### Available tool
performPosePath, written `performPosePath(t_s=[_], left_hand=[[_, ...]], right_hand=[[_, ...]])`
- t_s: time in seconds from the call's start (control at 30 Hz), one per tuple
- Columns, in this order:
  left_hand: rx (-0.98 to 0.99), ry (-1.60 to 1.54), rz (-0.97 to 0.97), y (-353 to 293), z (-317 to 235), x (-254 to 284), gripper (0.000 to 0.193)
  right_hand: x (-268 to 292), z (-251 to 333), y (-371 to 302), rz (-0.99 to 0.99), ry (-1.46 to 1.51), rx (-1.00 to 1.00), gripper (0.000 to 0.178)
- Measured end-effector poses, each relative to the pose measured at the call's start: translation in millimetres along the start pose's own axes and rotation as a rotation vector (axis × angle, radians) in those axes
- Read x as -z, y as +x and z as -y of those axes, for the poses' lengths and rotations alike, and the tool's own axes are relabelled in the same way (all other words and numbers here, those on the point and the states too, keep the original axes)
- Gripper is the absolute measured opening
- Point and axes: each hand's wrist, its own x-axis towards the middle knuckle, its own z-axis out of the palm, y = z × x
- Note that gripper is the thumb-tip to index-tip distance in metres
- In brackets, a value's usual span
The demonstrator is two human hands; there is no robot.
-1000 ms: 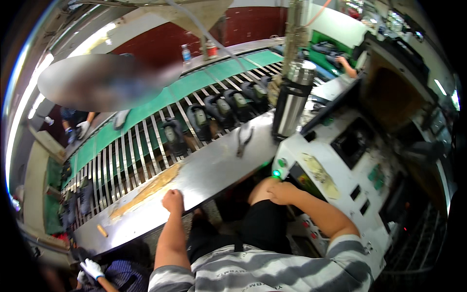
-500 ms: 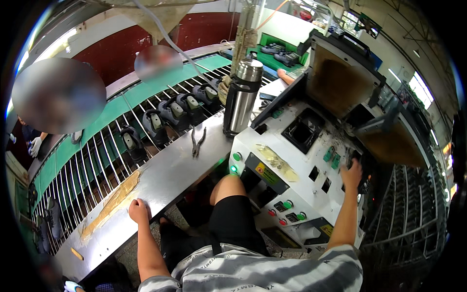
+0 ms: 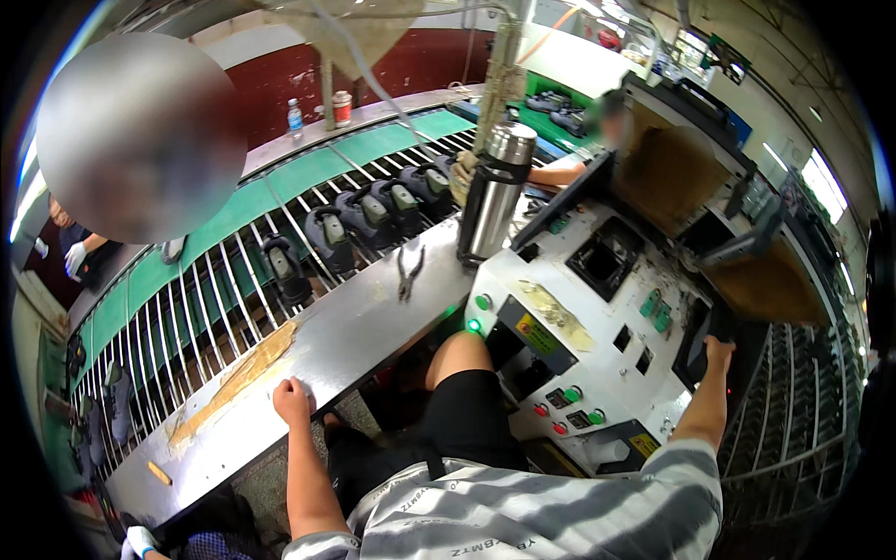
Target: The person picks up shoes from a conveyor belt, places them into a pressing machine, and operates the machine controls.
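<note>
Lower left, left hand (image 3: 292, 401) fisted at steel bench (image 3: 359, 350) — far right, right hand (image 3: 719, 354) at white machine (image 3: 602, 306), can't tell grip.

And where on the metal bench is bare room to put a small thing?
The metal bench is bare between the pliers and left hand, and from that hand to the yellow stick, beside the tan strip. Crowded: around the flask, and along the dark shoes behind.

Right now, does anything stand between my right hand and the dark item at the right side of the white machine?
Nothing visible does. The right hand is right at the dark item, though its grip cannot be told. The open lid on the right, brown inside, stands beyond them, not between.
</note>
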Motion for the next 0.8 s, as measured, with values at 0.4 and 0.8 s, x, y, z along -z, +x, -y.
performPosePath(t_s=[0.4, 0.8], left_hand=[[0.029, 0.069, -0.231, -7, -9, -20, 0.023], [0.602, -1.431, 0.668, -118, -201, -2, 0.022]], right_hand=[[-8, -76, -131, -0.702, 0.390, 0.281, 0.077], [-69, -8, -251, 0.819, 1.703, 0.297, 0.052]])
